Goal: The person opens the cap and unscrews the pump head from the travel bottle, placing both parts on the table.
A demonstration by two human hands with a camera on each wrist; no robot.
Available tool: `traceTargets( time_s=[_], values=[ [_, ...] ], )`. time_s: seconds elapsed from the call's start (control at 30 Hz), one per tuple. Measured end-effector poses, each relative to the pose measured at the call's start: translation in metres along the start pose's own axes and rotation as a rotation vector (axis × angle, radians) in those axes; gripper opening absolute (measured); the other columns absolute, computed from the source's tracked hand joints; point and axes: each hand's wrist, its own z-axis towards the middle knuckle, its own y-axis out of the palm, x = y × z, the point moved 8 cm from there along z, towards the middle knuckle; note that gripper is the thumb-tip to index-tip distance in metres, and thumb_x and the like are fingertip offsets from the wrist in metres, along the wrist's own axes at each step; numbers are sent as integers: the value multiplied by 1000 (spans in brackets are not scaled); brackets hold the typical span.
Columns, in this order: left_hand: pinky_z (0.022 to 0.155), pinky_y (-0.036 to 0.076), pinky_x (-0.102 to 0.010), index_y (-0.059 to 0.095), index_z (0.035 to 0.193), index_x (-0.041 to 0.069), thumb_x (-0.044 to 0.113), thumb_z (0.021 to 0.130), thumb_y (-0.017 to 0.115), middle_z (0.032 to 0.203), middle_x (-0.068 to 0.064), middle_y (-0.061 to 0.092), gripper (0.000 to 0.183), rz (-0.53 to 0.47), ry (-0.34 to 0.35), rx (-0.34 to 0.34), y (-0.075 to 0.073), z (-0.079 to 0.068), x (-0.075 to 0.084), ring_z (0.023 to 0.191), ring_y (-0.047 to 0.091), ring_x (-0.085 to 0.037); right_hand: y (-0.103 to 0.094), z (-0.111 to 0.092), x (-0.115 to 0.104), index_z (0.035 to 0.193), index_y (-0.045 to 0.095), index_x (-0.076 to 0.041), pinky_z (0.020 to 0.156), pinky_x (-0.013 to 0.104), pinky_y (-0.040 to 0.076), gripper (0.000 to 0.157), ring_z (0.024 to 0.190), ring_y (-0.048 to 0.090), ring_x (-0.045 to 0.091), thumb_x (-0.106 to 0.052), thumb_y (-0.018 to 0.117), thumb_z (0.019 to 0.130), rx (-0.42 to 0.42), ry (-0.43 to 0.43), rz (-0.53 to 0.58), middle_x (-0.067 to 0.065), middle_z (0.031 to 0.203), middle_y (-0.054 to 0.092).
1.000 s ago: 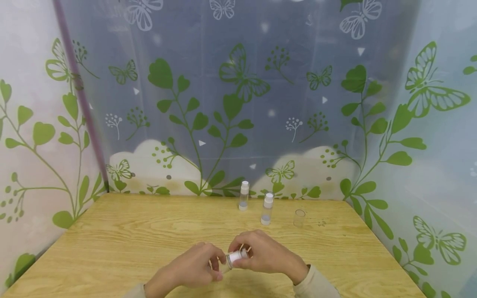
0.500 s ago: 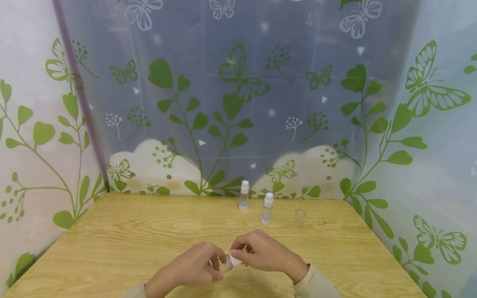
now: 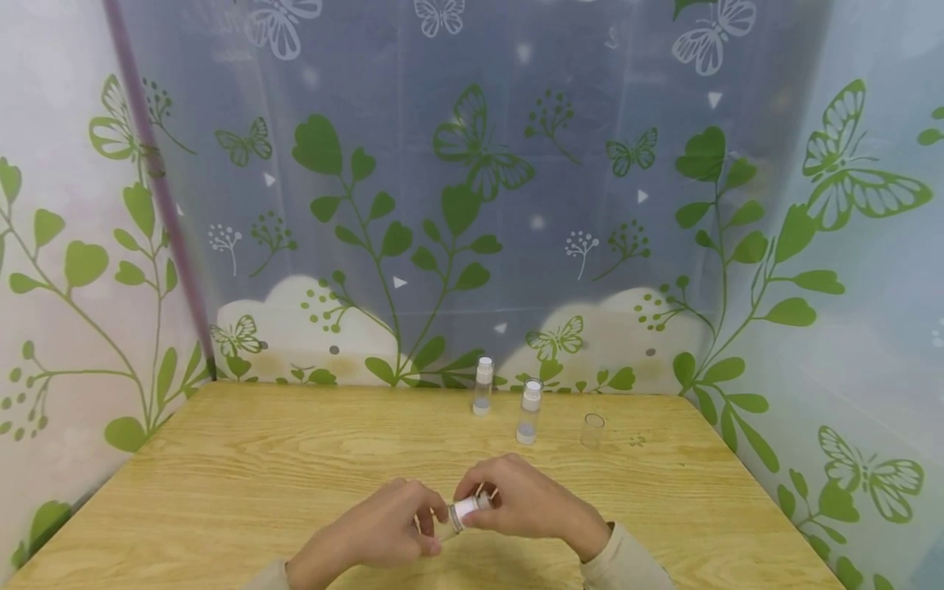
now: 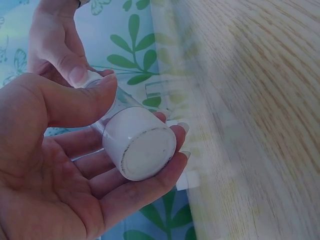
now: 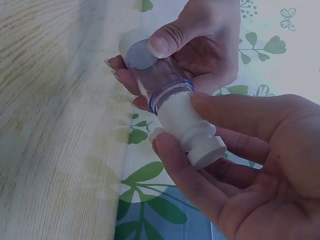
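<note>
Both hands hold one small clear pump bottle above the near part of the table, tilted on its side. My left hand grips the clear body, thumb on top and fingers below. Its white base faces the left wrist camera. My right hand pinches the white pump top between thumb and fingers, at the ringed neck of the bottle. Part of the body is hidden behind the left hand in the head view.
Two similar bottles stand upright at the back of the wooden table: a slimmer bottle and a nearer bottle. A clear cap stands to their right. A patterned curtain hangs behind the table.
The right thumb and fingers shift on the white pump top, covering more of it half a second ago and less now. The left hand and the standing bottles stay put.
</note>
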Motion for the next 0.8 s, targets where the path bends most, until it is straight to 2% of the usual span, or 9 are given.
traceTargets(
  time_s=[0.2,0.43,0.57,0.7,0.8],
  values=[
    [66,54,-21,76,108,2,13,84,82,83,3,77,27,4,-18,0,0,-1,-1,71,63,1,1,0,0,107,76,-8,74,17,56,16,86,64,-3,-7,77,92,-5,16,38,3,102,77],
    [65,54,-20,75,109,2,12,85,81,84,2,77,26,-16,-21,-4,0,-1,-1,70,65,0,2,0,1,110,75,-12,72,17,55,17,84,61,-4,-11,75,93,-1,13,13,-2,102,76],
    [66,55,-19,75,109,2,12,85,80,84,1,77,26,-15,-13,-5,0,-1,-1,69,65,1,2,0,2,112,75,-12,75,18,56,15,87,65,-3,-17,70,98,0,6,16,0,104,77],
    [66,55,-19,75,109,2,12,85,81,84,2,77,27,-16,-19,-8,0,-1,-1,69,65,1,1,-1,1,116,74,-9,78,18,57,22,92,70,2,-25,64,103,-5,-12,-7,5,109,78],
    [67,56,-20,75,109,1,12,85,81,85,1,77,27,-22,-21,-7,0,-1,-1,69,65,1,1,-1,0,116,74,-9,79,18,57,25,90,71,4,-27,60,105,-12,-29,-28,5,109,78]
  ],
)
